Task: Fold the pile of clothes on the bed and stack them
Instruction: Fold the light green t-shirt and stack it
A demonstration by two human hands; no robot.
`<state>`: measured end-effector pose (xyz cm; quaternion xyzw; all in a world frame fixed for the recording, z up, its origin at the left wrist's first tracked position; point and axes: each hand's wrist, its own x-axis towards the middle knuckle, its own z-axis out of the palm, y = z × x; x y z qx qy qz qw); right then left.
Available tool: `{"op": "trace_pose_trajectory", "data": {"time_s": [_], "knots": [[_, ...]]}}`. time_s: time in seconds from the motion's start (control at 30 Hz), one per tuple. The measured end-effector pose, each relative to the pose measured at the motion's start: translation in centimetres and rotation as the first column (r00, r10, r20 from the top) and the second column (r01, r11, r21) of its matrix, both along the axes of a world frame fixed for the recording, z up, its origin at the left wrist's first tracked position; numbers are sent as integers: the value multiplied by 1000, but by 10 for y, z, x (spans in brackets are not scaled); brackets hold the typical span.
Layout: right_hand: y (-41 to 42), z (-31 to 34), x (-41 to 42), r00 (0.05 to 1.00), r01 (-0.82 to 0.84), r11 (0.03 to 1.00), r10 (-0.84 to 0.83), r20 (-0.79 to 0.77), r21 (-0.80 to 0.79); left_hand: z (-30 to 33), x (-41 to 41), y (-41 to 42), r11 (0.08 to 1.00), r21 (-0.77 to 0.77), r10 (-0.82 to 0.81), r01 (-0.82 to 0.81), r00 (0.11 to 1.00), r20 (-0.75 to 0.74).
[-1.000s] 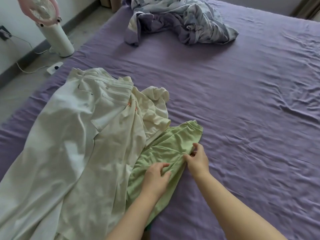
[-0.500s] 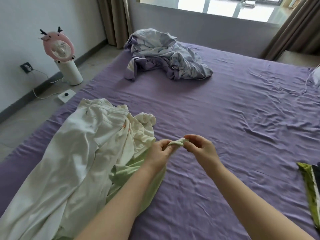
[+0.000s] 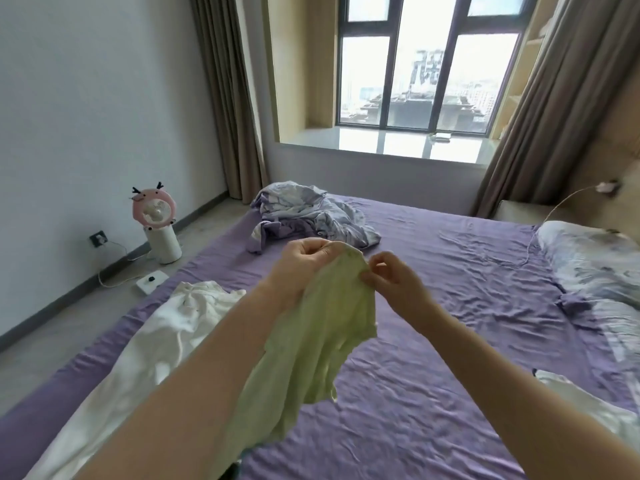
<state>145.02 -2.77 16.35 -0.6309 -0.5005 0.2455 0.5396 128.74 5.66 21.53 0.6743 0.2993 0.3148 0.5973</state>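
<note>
Both hands (image 3: 349, 268) on green garment (image 3: 322, 341)

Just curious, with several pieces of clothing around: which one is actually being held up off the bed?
The light green garment. The left hand and right hand pinch its top edge and it hangs in the air, while the white garment lies on the purple bed.

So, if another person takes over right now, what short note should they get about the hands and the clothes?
Left hand: grips the top edge of the green garment.
Right hand: pinches the same edge.
Green garment: hangs in the air above the purple bed, not folded.
White clothes: lie unfolded on the bed's left side.
Done: no stack visible.
Left: fold green, then white, and stack.
</note>
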Motion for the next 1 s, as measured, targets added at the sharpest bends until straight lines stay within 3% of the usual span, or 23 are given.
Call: {"op": "trace_pose_trajectory", "data": {"time_s": [0.17,0.37,0.43,0.57,0.67,0.73,0.83,1.0], "knots": [[-51,38,19,996,5,999,-2,85,-38,62,8,-25,988,81,126,-132,989,83],[-100,95,61,982,159,986,-162,97,42,78,3,-46,905,412,191,-105,966,-173],[-108,106,69,974,187,980,-193,116,67,81,11,-55,897,434,199,-85,954,-223],[-121,110,76,949,259,963,-268,166,77,94,46,-84,988,101,127,-120,990,-63],[-137,106,73,923,298,945,-322,209,139,107,79,-104,971,-176,177,-160,980,90],[-150,98,64,916,309,925,-352,193,222,118,98,-114,939,-328,167,-101,969,180],[-170,80,46,967,228,931,-250,41,286,133,121,-127,907,-419,103,46,940,325],[-169,48,30,980,168,971,-145,-139,168,158,144,-140,887,-454,138,83,891,433]]}}
